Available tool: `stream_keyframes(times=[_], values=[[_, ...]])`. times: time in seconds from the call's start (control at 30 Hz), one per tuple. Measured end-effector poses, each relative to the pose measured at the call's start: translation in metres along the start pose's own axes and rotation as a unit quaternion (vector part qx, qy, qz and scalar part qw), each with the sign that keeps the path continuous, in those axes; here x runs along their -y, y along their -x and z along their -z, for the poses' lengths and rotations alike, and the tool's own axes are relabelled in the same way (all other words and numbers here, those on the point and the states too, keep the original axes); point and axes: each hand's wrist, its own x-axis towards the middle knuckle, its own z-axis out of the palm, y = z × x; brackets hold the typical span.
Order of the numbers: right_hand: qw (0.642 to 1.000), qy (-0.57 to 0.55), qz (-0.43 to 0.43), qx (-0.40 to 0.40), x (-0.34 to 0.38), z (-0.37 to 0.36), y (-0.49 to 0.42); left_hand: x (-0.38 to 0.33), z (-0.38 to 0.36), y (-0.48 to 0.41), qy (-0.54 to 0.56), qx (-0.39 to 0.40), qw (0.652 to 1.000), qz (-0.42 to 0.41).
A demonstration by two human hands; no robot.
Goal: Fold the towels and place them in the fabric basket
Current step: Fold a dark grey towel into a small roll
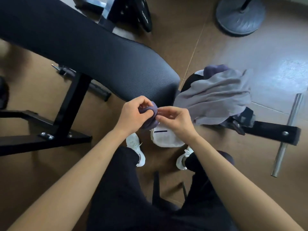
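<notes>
Directly beneath the hands, a white fabric basket (166, 139) with a short dark stripe on its side sits on the brown floor (175, 39), between the seated person's white shoes (135, 147). Its near rim is hidden by the hands and the cloth they hold, and what lies inside cannot be made out.

Both hands grip a dark purple towel (154, 109), held in the air just above the basket. The left hand (133, 114) curls around the bunched top of the cloth; the right hand (176, 120) pinches its edge between thumb and fingertips. The towel is crumpled into a thick roll rather than lying flat, and its lower end hangs down to the basket's rim.

To the right, a larger grey towel (215, 97) lies loosely draped over a dark object, unfolded and rumpled, with another purple towel (215, 70) heaped at its far edge. A black frame beam (270, 132) runs out from under it, crossed by a bare metal bar (286, 135) lying on the floor.

On the left, a padded weight bench (93, 54) slants across the view, its rounded end close to the left hand. Beyond it stand a black weight plate (144, 15) and, well apart at the far right, a round grey stand base (240, 15).
</notes>
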Motion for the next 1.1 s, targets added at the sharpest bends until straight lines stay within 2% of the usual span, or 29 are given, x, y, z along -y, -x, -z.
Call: stream_keyframes(times=[0.1, 0.3, 0.6, 0.73, 0.87, 1.0, 1.1], values=[[0.999, 0.029, 0.028, 0.012, -0.055, -0.026, -0.020, 0.057, -0.024, 0.002, 0.006, -0.040, 0.999, -0.005], [0.993, 0.086, 0.079, -0.028, -0.141, -0.045, -0.027, 0.149, -0.068, 0.026, 0.034, -0.061, 0.997, -0.035], [0.965, 0.164, 0.194, -0.060, -0.144, -0.030, 0.062, 0.132, -0.099, 0.117, 0.117, -0.056, 0.986, -0.102], [0.964, 0.178, 0.188, -0.060, -0.150, -0.019, 0.090, 0.121, -0.114, 0.140, 0.151, -0.080, 0.980, -0.102], [0.963, 0.228, 0.141, 0.016, -0.170, -0.004, 0.112, 0.115, -0.117, 0.153, 0.148, -0.115, 0.975, -0.117], [0.960, 0.259, 0.105, 0.029, -0.198, 0.007, 0.136, 0.118, -0.104, 0.156, 0.136, -0.186, 0.966, -0.122], [0.968, 0.242, 0.070, 0.018, -0.209, 0.015, 0.146, 0.131, -0.087, 0.149, 0.133, -0.239, 0.955, -0.119]])
